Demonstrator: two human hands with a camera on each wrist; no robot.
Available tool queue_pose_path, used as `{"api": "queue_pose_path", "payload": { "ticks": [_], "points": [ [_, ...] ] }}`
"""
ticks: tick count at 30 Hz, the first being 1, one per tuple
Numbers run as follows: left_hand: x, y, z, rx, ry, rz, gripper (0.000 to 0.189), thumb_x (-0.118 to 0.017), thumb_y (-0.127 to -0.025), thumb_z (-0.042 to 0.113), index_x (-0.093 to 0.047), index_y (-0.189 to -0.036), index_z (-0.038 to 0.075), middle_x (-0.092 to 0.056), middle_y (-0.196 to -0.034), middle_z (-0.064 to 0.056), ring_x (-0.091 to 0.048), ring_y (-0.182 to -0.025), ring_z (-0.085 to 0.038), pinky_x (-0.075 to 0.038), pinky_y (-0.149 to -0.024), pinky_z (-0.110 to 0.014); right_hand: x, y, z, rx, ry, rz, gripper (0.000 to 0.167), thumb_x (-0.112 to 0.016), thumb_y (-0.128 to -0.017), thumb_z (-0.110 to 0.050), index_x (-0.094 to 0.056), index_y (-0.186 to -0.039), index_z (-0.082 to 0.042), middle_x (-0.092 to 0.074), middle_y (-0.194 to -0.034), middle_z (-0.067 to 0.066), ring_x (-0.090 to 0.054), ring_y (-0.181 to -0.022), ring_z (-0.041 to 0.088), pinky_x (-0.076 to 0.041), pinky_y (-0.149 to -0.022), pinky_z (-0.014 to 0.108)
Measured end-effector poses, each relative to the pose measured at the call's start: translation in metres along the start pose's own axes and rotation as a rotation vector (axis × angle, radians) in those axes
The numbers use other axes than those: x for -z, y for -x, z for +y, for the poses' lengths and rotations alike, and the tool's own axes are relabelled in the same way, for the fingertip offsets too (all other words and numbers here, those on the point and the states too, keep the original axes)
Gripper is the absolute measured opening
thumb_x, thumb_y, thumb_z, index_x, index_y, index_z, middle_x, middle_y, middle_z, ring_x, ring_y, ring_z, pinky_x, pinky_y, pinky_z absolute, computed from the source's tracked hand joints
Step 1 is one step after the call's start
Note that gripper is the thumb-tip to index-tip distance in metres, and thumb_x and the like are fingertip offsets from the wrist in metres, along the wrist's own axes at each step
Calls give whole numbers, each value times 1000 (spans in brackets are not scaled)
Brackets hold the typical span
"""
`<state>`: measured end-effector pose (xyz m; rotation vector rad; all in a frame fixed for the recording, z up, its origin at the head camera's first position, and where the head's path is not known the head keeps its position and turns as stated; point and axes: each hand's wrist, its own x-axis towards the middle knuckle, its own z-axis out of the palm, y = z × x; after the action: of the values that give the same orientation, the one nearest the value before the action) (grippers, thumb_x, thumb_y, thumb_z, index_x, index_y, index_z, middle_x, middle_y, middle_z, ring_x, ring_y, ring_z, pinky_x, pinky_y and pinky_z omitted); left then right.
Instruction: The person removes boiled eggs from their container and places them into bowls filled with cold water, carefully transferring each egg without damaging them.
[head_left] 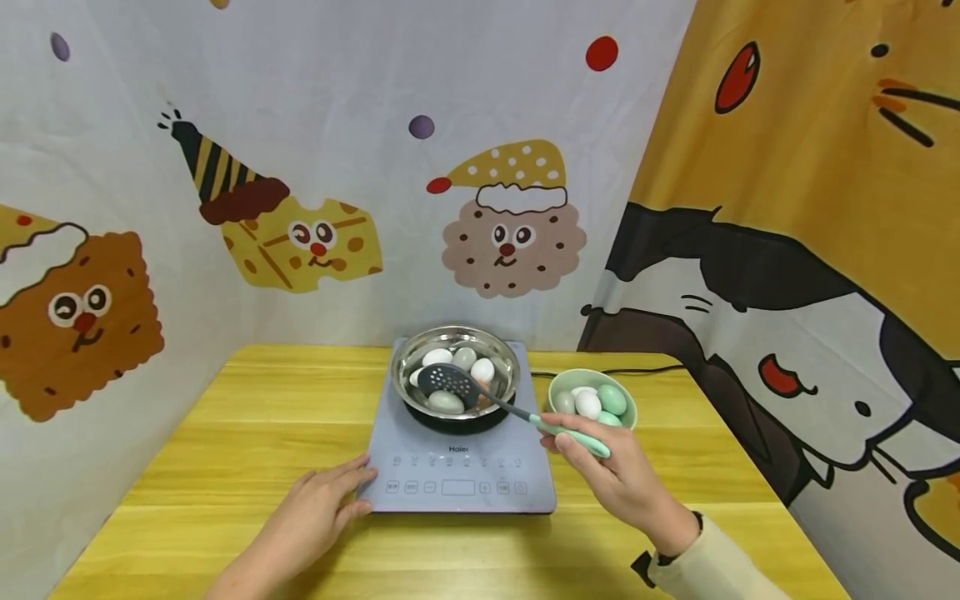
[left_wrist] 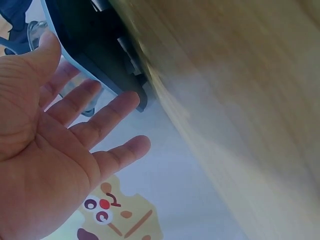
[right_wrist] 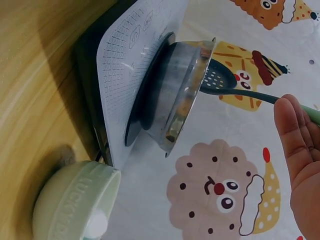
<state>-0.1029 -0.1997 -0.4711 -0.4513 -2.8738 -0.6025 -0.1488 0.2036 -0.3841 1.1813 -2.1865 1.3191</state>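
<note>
With curled fingers my right hand (head_left: 611, 471) holds the mint-green handle of a dark slotted spoon (head_left: 442, 379). The spoon's perforated head sits over a round steel pan (head_left: 401, 367), above several white and greenish eggs (head_left: 446, 403). In the right wrist view, the spoon head (right_wrist: 220, 75) shows at the pan's rim. The pan stands on a grey induction cooktop (head_left: 412, 475). My left hand (head_left: 311, 512) touches the cooktop's left edge with its fingertips, and its fingers look spread and nearly straight in the left wrist view.
A pale green bowl (head_left: 557, 385) holding several white and mint-green eggs (head_left: 588, 405) stands right of the cooktop, close to my right hand. A black cord (head_left: 645, 368) runs along the back of the wooden table (head_left: 187, 467). A printed cloth (head_left: 337, 100) hangs behind.
</note>
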Motion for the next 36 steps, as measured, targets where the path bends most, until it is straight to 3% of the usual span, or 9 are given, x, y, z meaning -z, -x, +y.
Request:
{"api": "queue_pose_path", "payload": {
  "ticks": [4, 7, 11, 17, 22, 25, 28, 32, 36],
  "points": [
    [0, 0, 1, 0, -3, 2, 46, -81, -94, 29, -73, -136, 13, -65, -152, -9, -68, -133, -36, -49, -111, -72, 0, 1, -1, 55, 40, -1, 40, -60, -96, 19, -72, -130, 1, -81, -116, 13, -80, -102, 6, -67, -83, 25],
    [0, 0, 2, 2, -6, -1, 46, -81, -94, 28, -73, -137, 13, -65, -152, -10, -67, -133, -36, -49, -111, -71, 0, 1, -2, 13, 16, 3, 37, -58, -99, 16, -72, -130, 1, -81, -117, 13, -80, -102, 7, -68, -83, 26],
    [0, 0, 1, 2, -3, -9, 46, -81, -94, 28, -72, -137, 12, -64, -153, -11, -67, -134, -37, -50, -111, -70, -2, -2, 0, -236, -166, 67, 28, -51, -111, 0, -67, -133, 6, -80, -114, 11, -80, -97, 14, -69, -84, 35],
    [-1, 1, 0, 16, 2, -23, 46, -80, -95, 28, -71, -138, 12, -63, -154, -11, -66, -135, -38, -50, -112, -70, -8, -15, 7, -693, -495, 278, 45, -47, -116, -29, -58, -142, 6, -81, -111, 14, -81, -92, 22, -70, -86, 40],
    [-1, 0, 1, 16, 4, -17, 46, -80, -95, 28, -72, -137, 12, -63, -154, -11, -66, -135, -38, -51, -112, -69, -9, -18, 16, -868, -702, 401, 41, -42, -116, -24, -57, -140, 6, -82, -109, 18, -82, -92, 24, -69, -87, 38],
    [-2, 1, 1, 14, 10, -15, 45, -80, -95, 27, -72, -137, 12, -64, -154, -11, -66, -135, -38, -51, -111, -68, -5, -16, 18, -874, -744, 450, 36, -41, -116, -24, -62, -130, 2, -84, -102, 14, -82, -88, 22, -70, -82, 37],
    [-2, 1, 1, 14, 12, -12, 45, -80, -95, 27, -72, -137, 12, -64, -154, -11, -66, -135, -38, -51, -111, -68, 2, -11, 18, -808, -721, 453, 37, -38, -117, -26, -65, -123, -2, -84, -97, 9, -81, -84, 18, -70, -79, 34],
    [-2, 1, 0, 23, 18, -18, 45, -79, -96, 27, -72, -138, 12, -63, -154, -10, -66, -136, -37, -50, -112, -68, 16, -5, 16, -705, -675, 427, 40, -35, -118, -27, -67, -122, -4, -84, -98, 7, -81, -82, 15, -69, -77, 31],
    [-1, 1, 0, 33, 26, -35, 46, -79, -96, 27, -71, -139, 12, -62, -156, -10, -65, -137, -37, -49, -113, -69, 29, 0, 16, -677, -651, 458, 41, -37, -118, -29, -70, -121, -5, -84, -97, 7, -81, -80, 15, -69, -75, 30]
  ]
}}
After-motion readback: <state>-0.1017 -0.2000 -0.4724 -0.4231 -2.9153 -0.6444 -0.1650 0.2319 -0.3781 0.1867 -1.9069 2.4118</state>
